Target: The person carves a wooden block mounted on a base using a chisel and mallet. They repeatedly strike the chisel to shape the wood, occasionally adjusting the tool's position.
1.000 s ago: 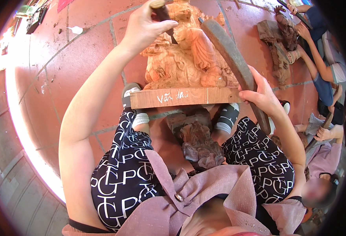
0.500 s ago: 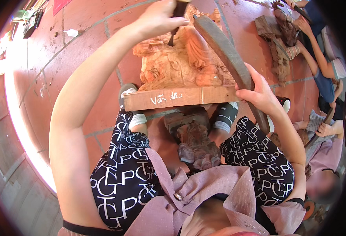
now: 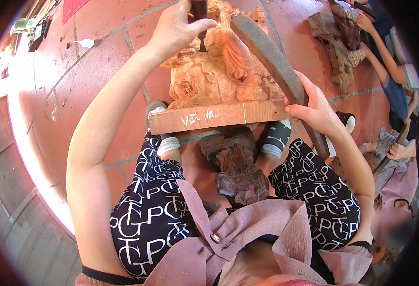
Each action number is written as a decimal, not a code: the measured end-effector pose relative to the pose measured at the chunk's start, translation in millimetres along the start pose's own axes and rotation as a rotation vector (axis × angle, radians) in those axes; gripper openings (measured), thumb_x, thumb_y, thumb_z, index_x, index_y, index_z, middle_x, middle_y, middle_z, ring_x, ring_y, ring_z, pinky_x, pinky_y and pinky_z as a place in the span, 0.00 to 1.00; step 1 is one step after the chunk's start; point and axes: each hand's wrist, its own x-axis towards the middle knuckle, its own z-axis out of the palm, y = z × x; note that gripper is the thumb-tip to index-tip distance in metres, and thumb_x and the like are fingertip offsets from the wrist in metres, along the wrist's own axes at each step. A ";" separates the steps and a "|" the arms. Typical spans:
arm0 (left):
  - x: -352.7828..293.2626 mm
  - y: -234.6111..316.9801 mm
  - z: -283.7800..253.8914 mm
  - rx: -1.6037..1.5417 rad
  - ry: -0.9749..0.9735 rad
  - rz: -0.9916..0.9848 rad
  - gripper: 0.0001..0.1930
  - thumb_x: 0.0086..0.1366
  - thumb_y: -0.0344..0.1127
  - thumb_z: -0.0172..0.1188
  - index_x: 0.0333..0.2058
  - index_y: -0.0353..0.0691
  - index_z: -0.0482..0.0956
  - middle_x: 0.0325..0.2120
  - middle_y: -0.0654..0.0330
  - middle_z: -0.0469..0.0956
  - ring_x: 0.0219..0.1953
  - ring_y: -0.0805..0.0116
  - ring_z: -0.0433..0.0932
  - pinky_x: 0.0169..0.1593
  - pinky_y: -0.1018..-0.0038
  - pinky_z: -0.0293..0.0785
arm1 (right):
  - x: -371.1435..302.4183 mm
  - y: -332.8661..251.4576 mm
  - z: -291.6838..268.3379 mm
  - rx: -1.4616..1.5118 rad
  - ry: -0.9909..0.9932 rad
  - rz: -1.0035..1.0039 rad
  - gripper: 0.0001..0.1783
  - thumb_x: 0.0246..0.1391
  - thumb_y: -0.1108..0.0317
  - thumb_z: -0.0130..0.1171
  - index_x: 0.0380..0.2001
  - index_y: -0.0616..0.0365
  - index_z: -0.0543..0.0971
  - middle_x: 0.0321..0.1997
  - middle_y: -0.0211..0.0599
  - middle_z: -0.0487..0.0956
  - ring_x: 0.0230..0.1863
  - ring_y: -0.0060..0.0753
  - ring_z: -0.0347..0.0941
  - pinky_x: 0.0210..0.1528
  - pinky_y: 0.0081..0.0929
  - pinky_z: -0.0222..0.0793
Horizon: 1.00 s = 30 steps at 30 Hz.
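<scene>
A pale orange wood carving (image 3: 195, 81) with folds and relief stands on its flat base (image 3: 219, 117) in front of me, between my feet. My left hand (image 3: 173, 33) is closed around the dark handle of a chisel (image 3: 200, 14). The chisel stands nearly upright, its blade end against the upper part of the carving. In my right hand (image 3: 316, 107) is a long, slightly curved wooden mallet (image 3: 269, 55), gripped near its lower end. The mallet slants up to the left, its far end beside the chisel, apart from it.
Between my legs lies a darker wood carving (image 3: 238, 167). A white plastic bottle (image 3: 85, 43) lies on the red tiled floor (image 3: 100, 86) at far left. To the right, other people's hands (image 3: 367, 24) work near a dark carving (image 3: 347, 24) and a rough wood block (image 3: 338, 66).
The chisel has shifted slightly left and stands more upright. The mallet's upper end has moved a little up and left; both hands keep their hold.
</scene>
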 end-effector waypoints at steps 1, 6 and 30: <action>-5.1 16.0 -1.6 -0.044 -0.059 -0.136 0.24 0.60 0.32 0.69 0.54 0.39 0.71 0.36 0.58 0.78 0.36 0.71 0.78 0.40 0.72 0.78 | 0.1 0.0 -0.4 0.001 -0.003 -0.003 0.41 0.47 0.72 0.59 0.67 0.61 0.61 0.36 0.30 0.75 0.33 0.20 0.70 0.34 0.22 0.71; 10.0 -22.7 13.6 0.212 0.039 0.425 0.25 0.59 0.33 0.69 0.54 0.40 0.71 0.37 0.53 0.78 0.36 0.64 0.79 0.42 0.69 0.78 | 2.2 -4.9 -1.4 -0.018 -0.031 0.001 0.41 0.47 0.72 0.59 0.68 0.61 0.61 0.36 0.29 0.74 0.33 0.20 0.70 0.34 0.22 0.71; 3.5 -19.6 11.7 0.182 0.027 0.471 0.25 0.59 0.31 0.69 0.54 0.40 0.71 0.34 0.56 0.77 0.34 0.69 0.78 0.40 0.73 0.77 | -0.4 -1.3 1.0 -0.003 -0.008 -0.011 0.41 0.47 0.74 0.59 0.67 0.60 0.61 0.37 0.31 0.75 0.35 0.21 0.71 0.35 0.23 0.72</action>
